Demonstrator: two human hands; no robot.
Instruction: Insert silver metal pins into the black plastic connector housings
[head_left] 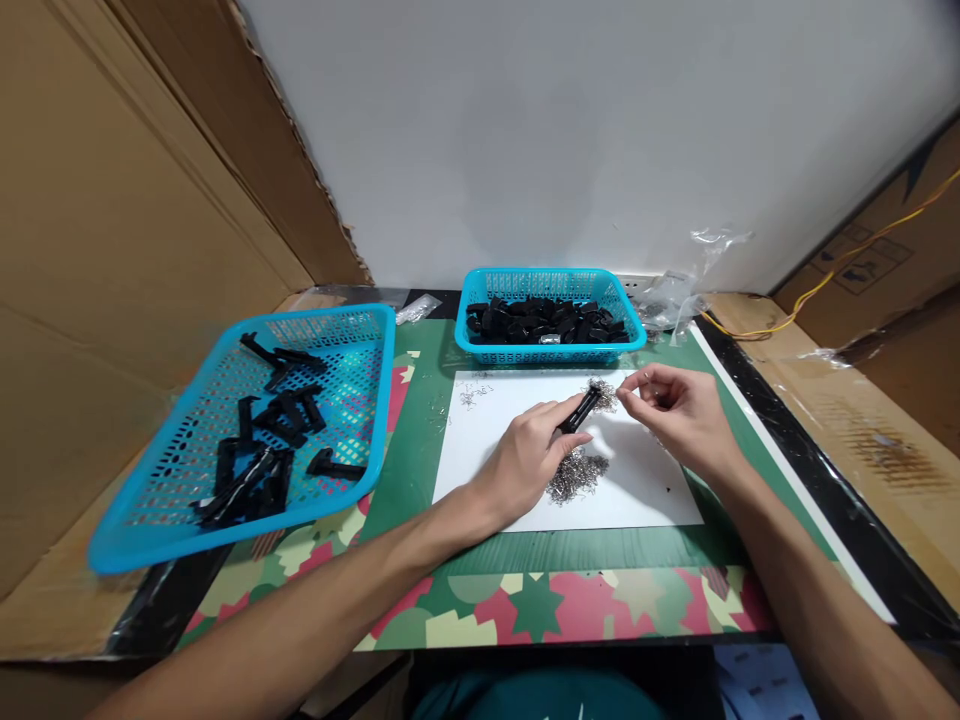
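Observation:
My left hand (525,458) is closed on a narrow black plastic part (581,411), which points up and to the right. Close to the part's far end, my right hand (675,410) is pinched, thumb against forefinger; what lies between the fingertips is too small to make out. Under the hands is a white sheet (484,440). A pile of small metal pieces (576,477) lies on it just below my left fingers, and a smaller metal pile (606,397) sits behind the black part. A few loose bits (472,393) are scattered at the sheet's upper left.
At the left stands a large blue basket (388,400) with several long black parts. A smaller blue basket (551,354) full of black pieces is behind the sheet. Clear plastic bags (669,300) and a yellow cable (806,292) lie at the back right. Cardboard (150,200) rises on the left.

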